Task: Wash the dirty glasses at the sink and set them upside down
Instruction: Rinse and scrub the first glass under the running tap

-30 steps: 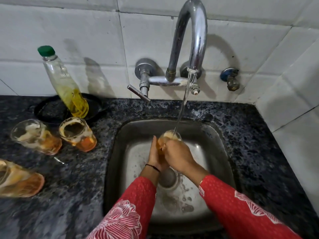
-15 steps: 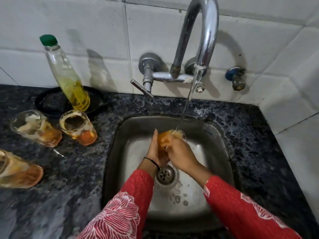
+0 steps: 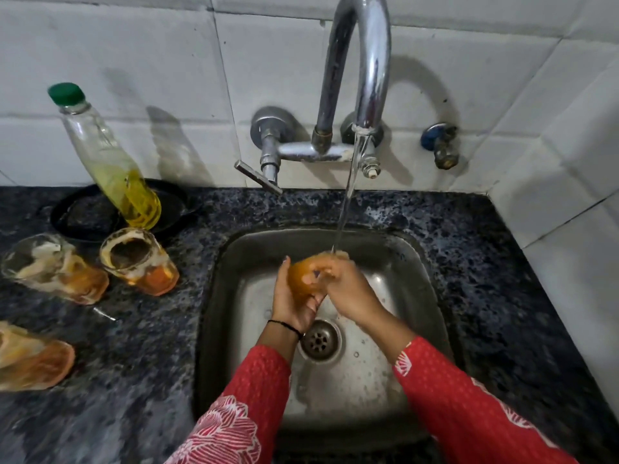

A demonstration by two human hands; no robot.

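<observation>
An orange-stained glass (image 3: 301, 277) is held over the steel sink (image 3: 231, 262) under the running stream from the tap (image 3: 360, 72). My left hand (image 3: 291, 303) cups the glass from below and the left. My right hand (image 3: 348, 289) grips its upper right side, fingers on the rim. Three more dirty glasses stand on the dark counter to the left: one upright glass (image 3: 140, 261), a second glass (image 3: 57, 274) beside it, and a third glass (image 3: 30, 358) at the frame's left edge.
A bottle of yellow liquid with a green cap (image 3: 107, 159) stands in a black dish (image 3: 80, 217) at the back left. The drain (image 3: 320, 339) lies below my hands. White tiled walls close the back and right side. A small valve (image 3: 440, 145) sticks out right of the tap.
The glass has tilted in my hands so its orange side now faces up, and my right hand has shifted over its rim. Water keeps running.
</observation>
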